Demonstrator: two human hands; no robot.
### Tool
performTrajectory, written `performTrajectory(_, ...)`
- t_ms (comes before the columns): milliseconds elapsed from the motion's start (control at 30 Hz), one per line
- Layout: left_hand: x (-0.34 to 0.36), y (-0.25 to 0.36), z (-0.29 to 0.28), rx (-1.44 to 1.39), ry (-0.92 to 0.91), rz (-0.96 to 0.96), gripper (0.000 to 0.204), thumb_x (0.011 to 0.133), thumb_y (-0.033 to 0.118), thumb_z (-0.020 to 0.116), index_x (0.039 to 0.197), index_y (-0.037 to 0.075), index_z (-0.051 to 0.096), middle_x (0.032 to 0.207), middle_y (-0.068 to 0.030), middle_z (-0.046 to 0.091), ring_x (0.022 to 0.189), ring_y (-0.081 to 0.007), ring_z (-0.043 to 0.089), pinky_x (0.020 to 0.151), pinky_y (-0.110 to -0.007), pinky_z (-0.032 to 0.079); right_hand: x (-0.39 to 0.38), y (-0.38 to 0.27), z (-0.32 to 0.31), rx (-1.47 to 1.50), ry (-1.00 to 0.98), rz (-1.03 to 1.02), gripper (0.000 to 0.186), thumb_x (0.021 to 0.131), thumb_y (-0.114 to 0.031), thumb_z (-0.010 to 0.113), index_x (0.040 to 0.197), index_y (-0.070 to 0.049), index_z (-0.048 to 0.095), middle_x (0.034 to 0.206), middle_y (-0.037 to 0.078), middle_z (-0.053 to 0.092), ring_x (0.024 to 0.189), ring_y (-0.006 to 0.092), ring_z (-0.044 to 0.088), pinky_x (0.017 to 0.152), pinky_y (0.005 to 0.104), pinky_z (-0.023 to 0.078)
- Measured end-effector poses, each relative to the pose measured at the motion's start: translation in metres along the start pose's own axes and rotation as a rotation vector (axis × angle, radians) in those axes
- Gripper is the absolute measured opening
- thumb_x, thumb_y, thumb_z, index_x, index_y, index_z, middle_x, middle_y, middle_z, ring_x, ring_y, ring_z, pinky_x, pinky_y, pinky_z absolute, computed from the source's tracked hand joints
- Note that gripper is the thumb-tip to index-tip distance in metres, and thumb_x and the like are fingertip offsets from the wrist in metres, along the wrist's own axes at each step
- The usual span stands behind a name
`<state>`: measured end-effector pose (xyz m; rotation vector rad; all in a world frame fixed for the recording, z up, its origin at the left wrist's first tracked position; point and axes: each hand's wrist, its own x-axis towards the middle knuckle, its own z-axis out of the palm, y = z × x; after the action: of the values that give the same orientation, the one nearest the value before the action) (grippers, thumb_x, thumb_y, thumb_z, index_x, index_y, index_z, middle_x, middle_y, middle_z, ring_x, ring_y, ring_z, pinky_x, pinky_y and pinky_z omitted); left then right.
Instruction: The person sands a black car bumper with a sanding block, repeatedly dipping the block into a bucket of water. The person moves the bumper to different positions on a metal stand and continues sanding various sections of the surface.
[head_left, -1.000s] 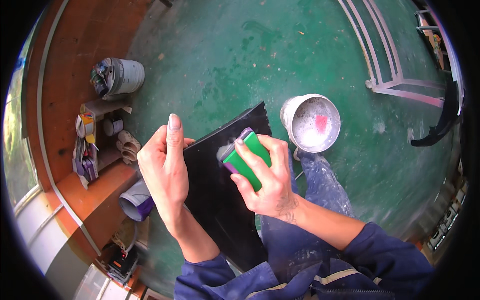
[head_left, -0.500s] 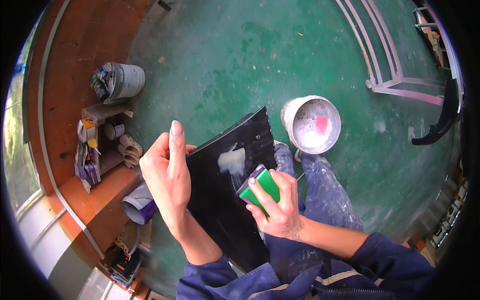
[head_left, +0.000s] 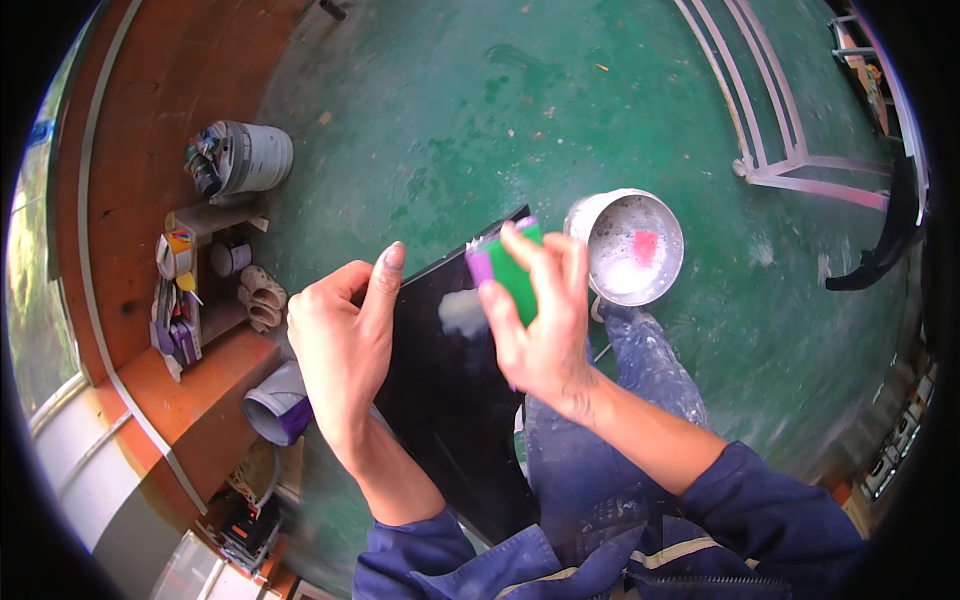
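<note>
My left hand [head_left: 340, 355] grips the left edge of a black panel [head_left: 440, 420], thumb raised and fingers curled behind it. The panel lies tilted across my legs. My right hand [head_left: 545, 320] is closed on a green and purple block [head_left: 510, 265], held over the panel's top corner and slightly blurred. A pale, irregular whitish patch [head_left: 458, 313] shows on the black surface, just left of and below the block.
A white bucket [head_left: 585, 225] with foamy liquid and a pink piece stands beyond the panel, by my leg. At left are a wooden step [head_left: 215, 400], a pail [head_left: 258, 160], sandals [head_left: 260, 300] and a fallen container [head_left: 265, 410]. Pink-white frames [head_left: 800, 172] stand at right.
My right hand with the block went down the panel half a second ago, and is now up at the top corner. My left hand has shifted slightly right along the edge.
</note>
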<state>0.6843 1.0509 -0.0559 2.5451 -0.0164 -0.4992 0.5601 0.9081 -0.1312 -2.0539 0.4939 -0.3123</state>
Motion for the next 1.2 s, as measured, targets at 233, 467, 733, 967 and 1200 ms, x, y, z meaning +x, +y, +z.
performTrajectory(233,-0.001,0.001,-0.002,0.027,0.019,0.05,0.056,0.102,0.043,0.078,0.075,-0.005,0.067,0.056,-0.0089,0.041,0.055,-0.0155,0.035,0.053,-0.036,0.034,-0.045,-0.005,-0.009,0.033,-0.064,-0.064,0.061,0.09,-0.015,0.083,0.146,0.0,0.061,0.125,0.026,0.051,0.113,0.041,0.053,0.1,0.0513,0.047)
performTrajectory(467,0.0,0.003,0.0,0.069,0.048,0.041,0.052,0.1,0.042,0.079,0.074,-0.002,0.068,0.055,-0.0168,0.049,0.049,-0.0264,0.042,0.053,-0.039,0.043,-0.026,-0.048,0.01,0.044,0.005,0.06,0.06,0.092,-0.018,0.082,0.143,0.002,0.058,0.117,0.026,0.048,0.109,0.0418,0.052,0.095,0.0517,0.047)
performTrajectory(733,0.002,0.002,0.004,0.144,0.094,0.086,0.052,0.099,0.04,0.08,0.071,-0.002,0.067,0.056,-0.0148,0.046,0.052,-0.0274,0.044,0.053,-0.039,0.041,0.01,-0.024,0.017,-0.054,0.112,0.126,0.058,0.093,-0.02,0.081,0.141,0.004,0.058,0.114,0.024,0.049,0.107,0.0389,0.052,0.094,0.0482,0.047)
performTrajectory(967,-0.004,0.002,0.003,0.161,0.128,0.092,0.051,0.098,0.042,0.08,0.07,0.0,0.07,0.055,-0.0178,0.052,0.048,-0.0364,0.048,0.054,-0.041,0.046,0.021,-0.011,0.014,-0.072,0.146,0.118,0.052,0.091,-0.011,0.079,0.137,0.005,0.061,0.116,0.023,0.05,0.105,0.0362,0.054,0.092,0.0473,0.047)
performTrajectory(1200,-0.004,0.002,0.005,0.172,0.132,0.093,0.051,0.099,0.041,0.08,0.069,0.001,0.069,0.055,-0.0191,0.051,0.049,-0.0388,0.05,0.054,-0.043,0.046,0.0,-0.024,0.003,-0.05,0.022,0.024,0.058,0.088,-0.014,0.084,0.139,0.002,0.063,0.115,0.023,0.049,0.103,0.0378,0.054,0.092,0.0463,0.048)
